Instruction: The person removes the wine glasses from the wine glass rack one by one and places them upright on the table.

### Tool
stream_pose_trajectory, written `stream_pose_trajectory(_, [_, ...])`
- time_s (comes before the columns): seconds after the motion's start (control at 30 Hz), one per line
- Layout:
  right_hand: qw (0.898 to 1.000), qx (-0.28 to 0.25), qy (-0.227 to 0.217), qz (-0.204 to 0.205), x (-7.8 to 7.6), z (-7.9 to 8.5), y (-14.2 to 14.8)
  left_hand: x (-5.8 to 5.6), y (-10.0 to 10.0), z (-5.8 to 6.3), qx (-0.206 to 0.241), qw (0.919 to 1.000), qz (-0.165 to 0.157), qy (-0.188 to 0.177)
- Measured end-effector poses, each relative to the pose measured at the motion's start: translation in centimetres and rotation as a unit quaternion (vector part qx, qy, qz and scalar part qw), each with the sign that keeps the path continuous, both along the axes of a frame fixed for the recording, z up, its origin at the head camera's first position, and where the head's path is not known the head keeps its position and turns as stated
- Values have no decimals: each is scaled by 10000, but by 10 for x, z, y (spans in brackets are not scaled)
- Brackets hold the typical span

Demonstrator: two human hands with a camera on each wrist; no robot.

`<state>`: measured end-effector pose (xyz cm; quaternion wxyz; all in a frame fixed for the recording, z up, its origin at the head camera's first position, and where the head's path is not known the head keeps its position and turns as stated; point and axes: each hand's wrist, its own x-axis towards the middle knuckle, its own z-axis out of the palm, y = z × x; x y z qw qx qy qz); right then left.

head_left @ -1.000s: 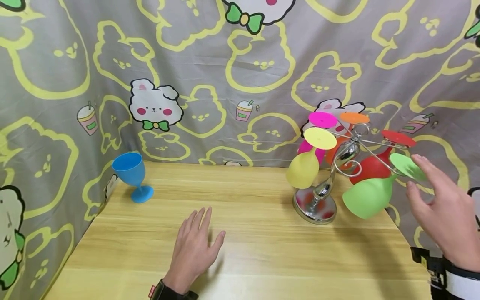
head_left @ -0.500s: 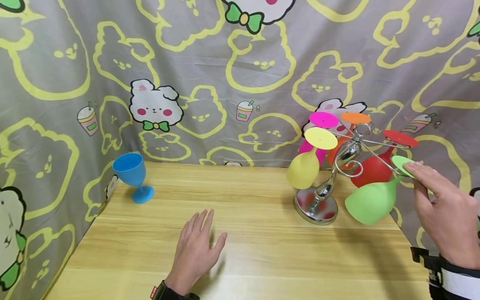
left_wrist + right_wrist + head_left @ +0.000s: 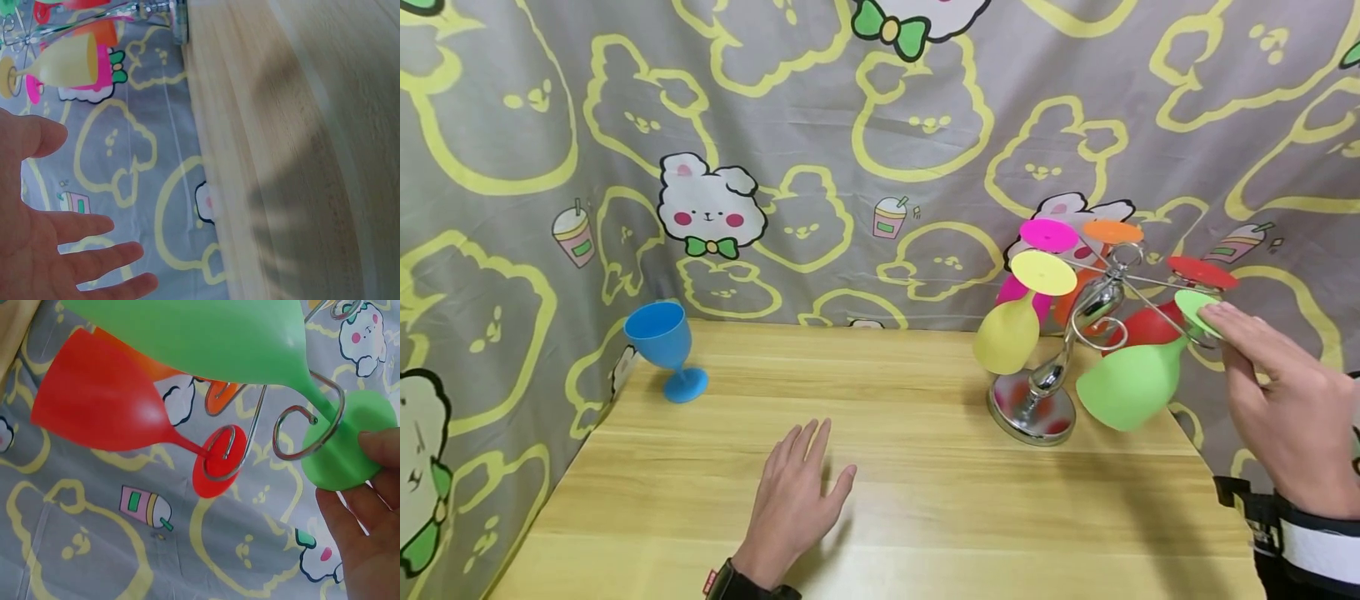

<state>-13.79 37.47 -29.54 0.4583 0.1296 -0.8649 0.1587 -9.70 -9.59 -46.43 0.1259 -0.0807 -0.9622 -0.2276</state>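
Green goblet (image 3: pixel 1131 387) is toward three o'clock. From your left: blue goblet (image 3: pixel 658 335), upright at nine, apparently left to rack; your left hand (image 3: pixel 793 500), near seven, spread and holding nothing; the metal rack (image 3: pixel 1048 377) by three, with yellow goblet (image 3: pixel 1005 337), pink goblet (image 3: pixel 1048 236), orange goblet (image 3: pixel 1112 232) and red goblet (image 3: pixel 1202 272) already hung. Your right hand (image 3: pixel 1288 400) pinches the green foot; you can't tell whether it's seated. Pink and orange bowls are partly hidden.
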Motion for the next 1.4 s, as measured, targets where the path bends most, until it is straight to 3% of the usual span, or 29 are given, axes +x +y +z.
stream_pose_trajectory(0.4, [9988, -107, -342, -340, -23, 7, 5, 0, 4, -3, 65, 9999, -58, -62])
stream_pose_trajectory(0.73, [9930, -566, -487, -920, -24, 5, 9, 1, 4, -3, 127, 9994, -97, -312])
stream_pose_trajectory(0.97, [9819, -1365, -416, -1243, -17, -15, 20, 1, 3, -4, 119, 9994, -91, -321])
stream_pose_trajectory(1.17, [9534, -2245, -713, -1886, -6, -39, 26, 1, 3, -5, 160, 9992, -90, -362])
stream_pose_trajectory(1.3, [9418, -2250, -982, -2295, -2, -60, 29, 0, 3, -4, 217, 9988, -87, -419])
stream_pose_trajectory(1.4, [9375, -2298, -1256, -2290, 1, -79, 30, -1, 3, -3, 289, 9985, -75, -469])
